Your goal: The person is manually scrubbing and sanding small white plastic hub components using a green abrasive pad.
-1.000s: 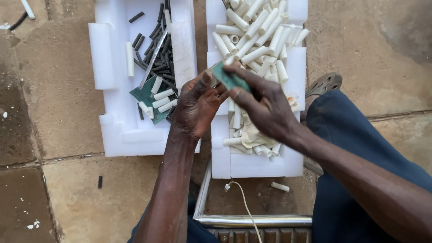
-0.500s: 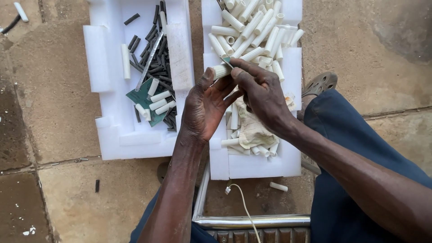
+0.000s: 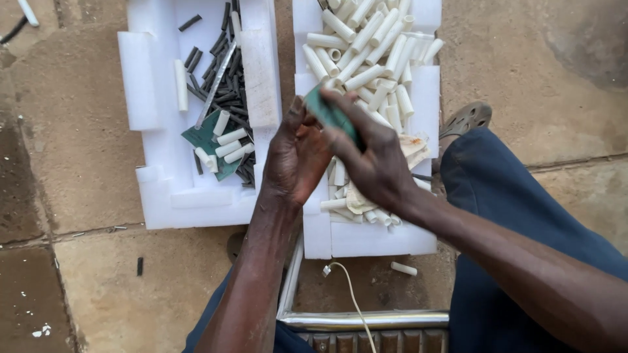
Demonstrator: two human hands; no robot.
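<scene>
While both hands are raised over the gap between two white foam trays, a small green pad (image 3: 330,114) is pinched between them. The right hand (image 3: 373,163) is closed on the pad, its fingers laid across the top and the thumb underneath. The left hand (image 3: 297,157) is curled with its fingertips brought up against the near end of the same pad; whether something else is held inside that hand cannot be told, since the palm is turned away and the right hand covers it.

The right foam tray (image 3: 373,238) lies under the hands and is filled with short white tubes (image 3: 366,49), heaped thickest at the far end. A crumpled pale cloth (image 3: 409,147) lies in this tray, partly hidden by the right hand, with more tubes scattered about it.

The left foam tray (image 3: 196,202) lies just beside the first. Thin dark rods (image 3: 229,91) are piled in it, a metal strip (image 3: 216,82) is laid slantwise over them, and a flat green sheet (image 3: 203,140) with a few white tubes on it rests at the near end of the pile.

Both trays sit on a stained concrete floor (image 3: 85,150). One loose white tube (image 3: 403,268) lies on the floor near the right tray, beside a thin pale wire (image 3: 353,297). A dark blue trouser leg (image 3: 504,202) and a sandal (image 3: 466,119) are seen at the right.
</scene>
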